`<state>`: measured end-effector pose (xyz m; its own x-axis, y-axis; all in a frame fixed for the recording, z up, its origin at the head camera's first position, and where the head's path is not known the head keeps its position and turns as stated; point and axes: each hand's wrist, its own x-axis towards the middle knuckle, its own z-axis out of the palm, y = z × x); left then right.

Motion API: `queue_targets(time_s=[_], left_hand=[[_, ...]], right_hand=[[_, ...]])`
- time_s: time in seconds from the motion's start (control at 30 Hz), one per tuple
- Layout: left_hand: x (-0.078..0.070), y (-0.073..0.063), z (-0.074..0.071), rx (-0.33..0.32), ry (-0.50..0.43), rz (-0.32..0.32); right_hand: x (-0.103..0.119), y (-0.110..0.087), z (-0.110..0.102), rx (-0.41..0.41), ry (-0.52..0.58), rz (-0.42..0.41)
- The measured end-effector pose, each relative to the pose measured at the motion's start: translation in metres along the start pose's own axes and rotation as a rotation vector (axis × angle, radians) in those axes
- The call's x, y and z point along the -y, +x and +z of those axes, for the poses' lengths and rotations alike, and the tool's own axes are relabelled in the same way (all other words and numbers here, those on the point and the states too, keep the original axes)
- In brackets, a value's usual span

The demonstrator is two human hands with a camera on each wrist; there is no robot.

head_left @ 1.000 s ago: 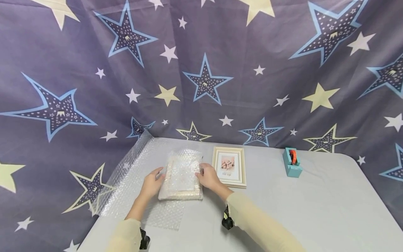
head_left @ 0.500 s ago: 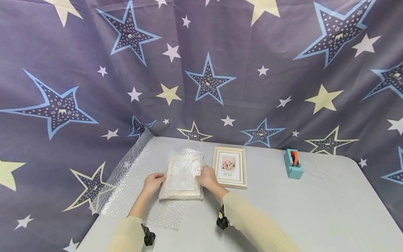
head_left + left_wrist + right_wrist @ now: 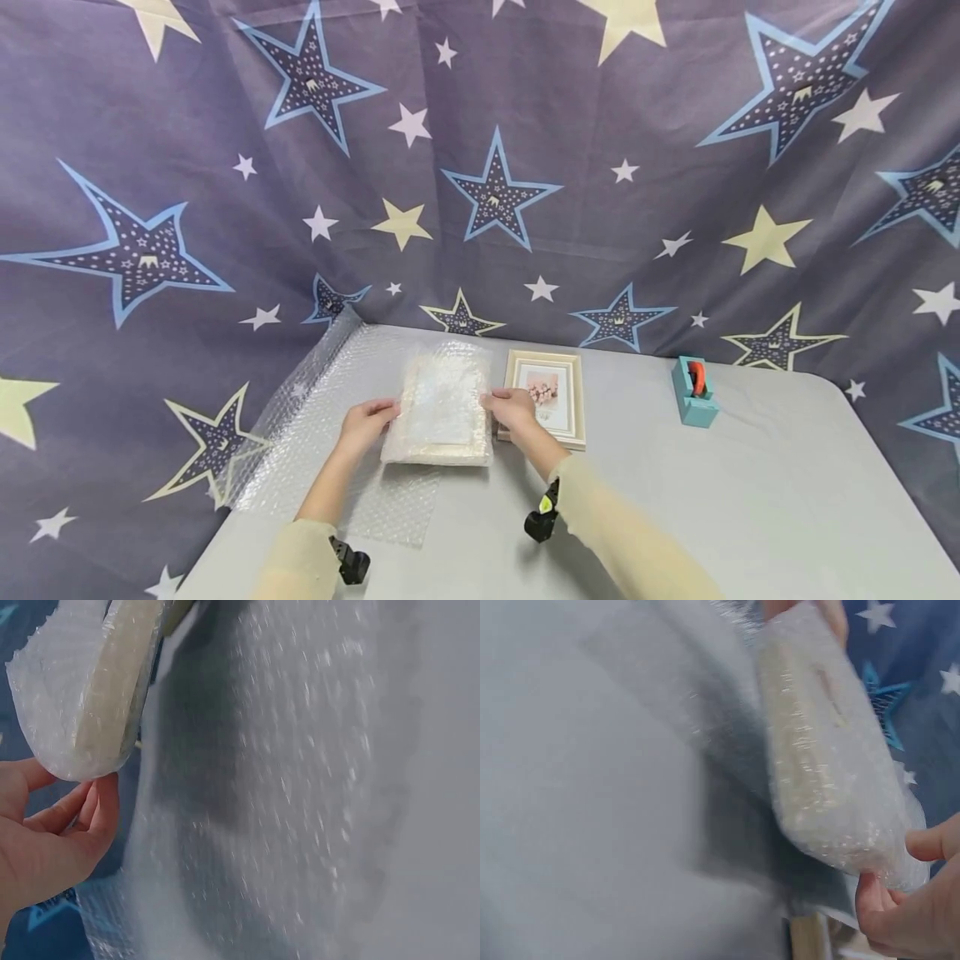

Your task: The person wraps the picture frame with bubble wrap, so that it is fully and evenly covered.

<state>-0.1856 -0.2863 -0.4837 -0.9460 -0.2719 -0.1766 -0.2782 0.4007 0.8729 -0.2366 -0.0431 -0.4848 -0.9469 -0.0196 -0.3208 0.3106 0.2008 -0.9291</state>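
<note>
A picture frame wrapped in bubble wrap (image 3: 442,400) is held up off the table between both hands. My left hand (image 3: 367,427) pinches its left edge, thumb on top and fingers beneath. On the opposite edge my right hand (image 3: 513,410) grips it the same way, as the right wrist view shows with the thumb (image 3: 930,844) over the film. Below the bundle a loose sheet of bubble wrap (image 3: 277,750) lies spread on the table. The wrapped frame's far end is cloudy under the film.
A second picture frame (image 3: 572,417), cream-edged with a pink flower print, lies just right of the bundle, partly behind my right hand. Farther right stands a teal tape dispenser (image 3: 696,408) with an orange roll. A star-patterned curtain (image 3: 480,267) hangs behind the grey table (image 3: 712,508).
Both hands have lifted the wrapped frame up from the table and slightly to the right. It now overlaps closer to the second frame, and its shadow shows beneath.
</note>
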Motion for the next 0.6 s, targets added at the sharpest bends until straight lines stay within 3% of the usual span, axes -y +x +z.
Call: queue_targets(time_s=[0.13,0.3,0.5,0.6], left_hand=[[-0.013,-0.009,0.011,0.036,-0.037,0.018],[-0.026,-0.017,0.036,0.087,-0.078,0.028],[-0.039,-0.022,0.078,0.138,-0.146,0.043],[-0.045,-0.025,0.103,0.183,-0.191,0.063]], right_hand=[[-0.004,-0.001,-0.022,0.053,0.179,0.081],[-0.010,-0.008,-0.056,0.052,0.279,0.107],[-0.015,-0.020,-0.110,0.073,0.366,0.097],[-0.024,-0.027,-0.141,0.099,0.332,0.091]])
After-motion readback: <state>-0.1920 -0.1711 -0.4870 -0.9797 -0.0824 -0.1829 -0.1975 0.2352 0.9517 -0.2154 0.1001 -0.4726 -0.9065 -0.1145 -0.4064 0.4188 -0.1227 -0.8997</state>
